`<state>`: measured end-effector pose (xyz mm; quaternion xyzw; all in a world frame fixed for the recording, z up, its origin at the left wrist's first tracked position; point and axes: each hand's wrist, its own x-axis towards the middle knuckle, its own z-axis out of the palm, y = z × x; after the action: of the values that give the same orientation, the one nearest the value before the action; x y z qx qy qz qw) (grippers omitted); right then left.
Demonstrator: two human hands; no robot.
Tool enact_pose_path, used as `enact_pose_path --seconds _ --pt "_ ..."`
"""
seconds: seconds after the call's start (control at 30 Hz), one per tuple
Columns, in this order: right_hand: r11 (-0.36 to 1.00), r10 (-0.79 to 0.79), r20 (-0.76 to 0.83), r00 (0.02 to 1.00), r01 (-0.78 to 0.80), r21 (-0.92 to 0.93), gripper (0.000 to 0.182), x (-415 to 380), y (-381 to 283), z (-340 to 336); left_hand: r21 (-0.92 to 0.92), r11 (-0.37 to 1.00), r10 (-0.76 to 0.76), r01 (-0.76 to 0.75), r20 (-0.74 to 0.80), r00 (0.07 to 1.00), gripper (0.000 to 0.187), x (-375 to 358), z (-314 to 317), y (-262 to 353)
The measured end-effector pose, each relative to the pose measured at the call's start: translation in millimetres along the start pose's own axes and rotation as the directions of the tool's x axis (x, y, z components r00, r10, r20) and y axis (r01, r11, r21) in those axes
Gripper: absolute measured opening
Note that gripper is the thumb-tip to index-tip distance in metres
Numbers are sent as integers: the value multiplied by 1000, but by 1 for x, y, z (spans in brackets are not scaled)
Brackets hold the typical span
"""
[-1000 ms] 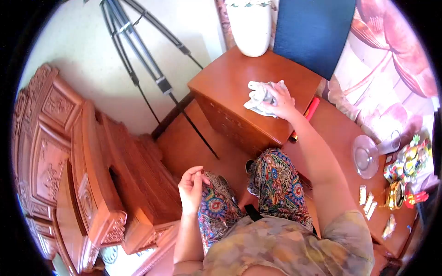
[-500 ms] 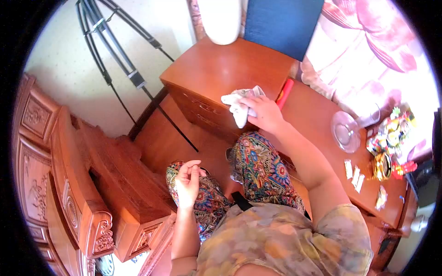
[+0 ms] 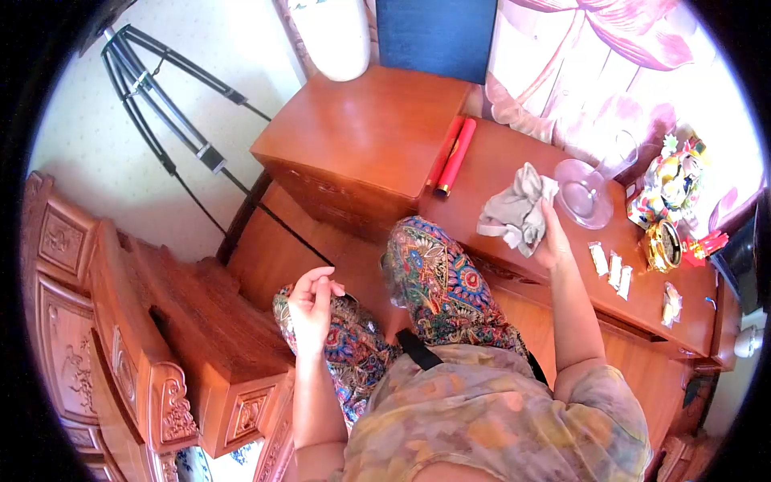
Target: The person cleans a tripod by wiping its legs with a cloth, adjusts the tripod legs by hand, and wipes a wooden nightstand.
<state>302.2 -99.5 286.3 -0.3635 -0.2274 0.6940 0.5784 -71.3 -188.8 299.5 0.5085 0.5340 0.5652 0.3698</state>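
My right hand (image 3: 552, 239) is closed on a crumpled grey-white cloth (image 3: 520, 210), gripping it by its right side above the front part of the low wooden cabinet (image 3: 498, 161). Loose folds spread to the left of the fingers. A clear glass vessel with a wide round base (image 3: 584, 194) stands just beyond the cloth. Over the knee of the patterned trousers (image 3: 438, 269), my left hand (image 3: 312, 304) is raised, its fingers curled in towards the thumb and nothing showing in them.
A taller wooden drawer chest (image 3: 361, 128) carries a white vase (image 3: 333, 40) and a dark blue panel (image 3: 436, 36). Beside it lies a red tube (image 3: 456, 158). Small wrapped packets (image 3: 614, 269) and a gold pot (image 3: 662, 246) sit rightward. A tripod (image 3: 165, 104) and carved furniture (image 3: 161, 321) stand left.
My right hand has moved the cloth rightward from the drawer chest's near corner to above the low cabinet. The view has shifted a little; my left hand keeps much the same pose.
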Motion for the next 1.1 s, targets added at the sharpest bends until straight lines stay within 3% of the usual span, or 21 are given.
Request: enact_pose_path --seconds 0.07,0.17,0.27,0.3,0.33,0.4,0.43,0.5,0.53,0.6,0.67,0.73,0.77,0.8,0.83,0.87,0.97,1.07,1.1 --pt "999 10 -29 1000 -11 -53 53 1 -2 2 -10 1000 -16 16 11 1000 16 -2 3 5" --pt "992 -77 184 980 58 108 47 -1 -4 31 -3 1000 -27 27 36 999 17 -1 8 12" --pt "979 7 352 936 -78 187 47 -7 -7 73 29 999 -29 26 93 995 20 0 15 16" --pt "997 -7 284 959 -14 71 46 1 -2 79 26 999 -25 22 113 993 21 0 20 20" --pt "998 0 301 954 -21 67 46 7 0 84 21 1000 -19 16 132 991 22 1 27 23" --pt "956 155 423 893 -29 -291 41 14 13 108 -175 982 -31 73 229 973 34 5 38 24" --pt "918 28 422 906 144 -371 42 4 28 134 -323 936 -61 138 237 970 37 7 43 28" --pt "609 -219 690 690 649 -456 46 -14 51 180 -615 745 -102 260 281 954 46 15 47 26" --pt "304 -221 888 402 894 -329 50 -17 56 193 -774 561 -162 294 246 956 48 18 48 22" --pt "86 214 934 286 947 -309 59 -31 60 202 -644 765 60 -7 61 996 53 21 42 25" --pt "235 226 934 276 915 -327 60 -35 60 209 -887 429 -68 170 157 985 59 27 35 6" --pt "386 105 936 335 854 -349 54 -19 65 205 -444 896 81 -17 124 989 53 33 28 25" --pt "408 -20 923 383 846 -343 47 -10 67 205 -47 984 177 -173 93 980 47 37 24 45" --pt "406 -83 905 418 843 -352 41 -3 66 204 299 913 270 -276 62 961 41 42 19 65" --pt "388 -108 864 492 821 -419 40 8 68 200 640 707 331 -300 75 941 26 52 14 78" --pt "368 -134 817 561 794 -484 38 22 71 195 881 392 378 -267 110 919 13 62 10 86" --pt "276 -184 765 617 780 -562 35 57 71 193 999 37 446 -8 -9 895 12 74 -12 78" --pt "121 -242 782 575 817 -564 34 104 81 199 994 52 505 93 -107 856 12 94 -31 54" --pt "114 -241 788 566 823 -556 34 119 85 205 991 7 417 134 -125 900 11 100 -33 59"
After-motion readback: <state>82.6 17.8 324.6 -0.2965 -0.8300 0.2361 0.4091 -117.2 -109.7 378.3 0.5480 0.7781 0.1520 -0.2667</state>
